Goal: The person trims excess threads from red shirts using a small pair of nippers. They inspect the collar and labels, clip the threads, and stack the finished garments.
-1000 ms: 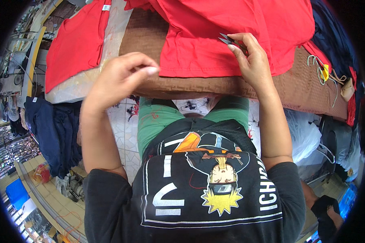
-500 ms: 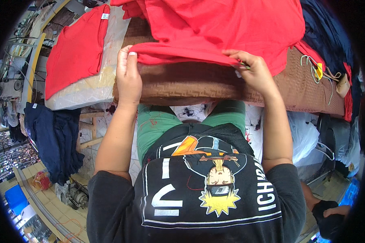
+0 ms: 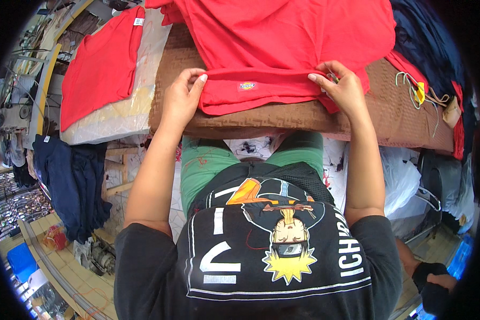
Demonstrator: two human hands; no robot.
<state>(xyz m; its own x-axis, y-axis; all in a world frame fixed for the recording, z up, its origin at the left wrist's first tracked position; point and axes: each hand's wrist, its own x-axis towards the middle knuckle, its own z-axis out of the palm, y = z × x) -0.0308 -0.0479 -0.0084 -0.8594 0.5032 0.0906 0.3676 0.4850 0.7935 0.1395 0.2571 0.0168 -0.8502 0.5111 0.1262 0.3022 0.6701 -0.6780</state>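
Note:
A red shirt (image 3: 282, 40) lies spread across the brown-covered table (image 3: 240, 121) in front of me. My left hand (image 3: 184, 96) pinches one end of its hem band, thumb on top. At the other end my right hand (image 3: 340, 88) grips the same band between thumb and fingers. A small dark object, too hidden to name, shows inside my right hand. Between the hands the band is stretched straight, and a small sewn-on patch (image 3: 246, 86) faces up. Below it, a flap of red cloth hangs toward the table's near edge.
To the left, a folded red shirt (image 3: 104, 69) with a white tag lies on a plastic-wrapped surface (image 3: 112, 124). Dark navy garments (image 3: 72, 181) hang below it; more navy cloth (image 3: 429, 48) is far right. Thread snips with a yellow part (image 3: 420, 93) rest on the table's right. Another person's hand (image 3: 442, 281) shows lower right.
Both hands have shifted slightly, the left one to the right. The hem band has been turned so its patch now shows, and red cloth hangs lower over the brown cover.

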